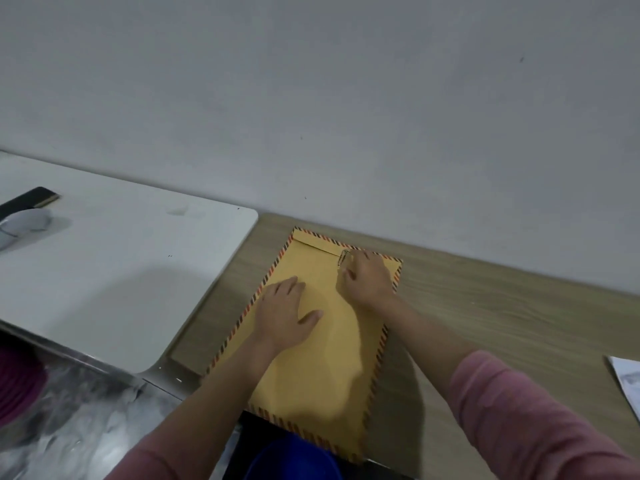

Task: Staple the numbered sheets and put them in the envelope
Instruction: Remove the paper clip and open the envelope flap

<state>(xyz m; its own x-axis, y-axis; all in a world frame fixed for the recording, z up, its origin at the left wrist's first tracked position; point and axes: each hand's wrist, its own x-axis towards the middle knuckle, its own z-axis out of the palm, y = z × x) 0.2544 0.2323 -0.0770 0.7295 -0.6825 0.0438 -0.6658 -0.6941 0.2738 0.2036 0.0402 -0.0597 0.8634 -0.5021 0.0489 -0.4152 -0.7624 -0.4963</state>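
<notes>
A large yellow-brown envelope (322, 358) with a red and black striped border lies flat on the wooden desk (502, 313), its flap folded down at the far end. My left hand (284, 310) rests flat on the envelope's middle, fingers spread. My right hand (369, 278) is near the flap at the far right corner, fingers pinched on a metal paper clip (343, 258) at the flap's edge. No numbered sheets show outside the envelope, and no stapler is in view.
A white tabletop (114, 271) adjoins the desk on the left, with a black flat object (29, 200) and a white rounded object (24, 223) at its far left. A blue round thing (294, 459) sits below the envelope. Printed paper (627, 382) lies at the right edge. A wall runs behind.
</notes>
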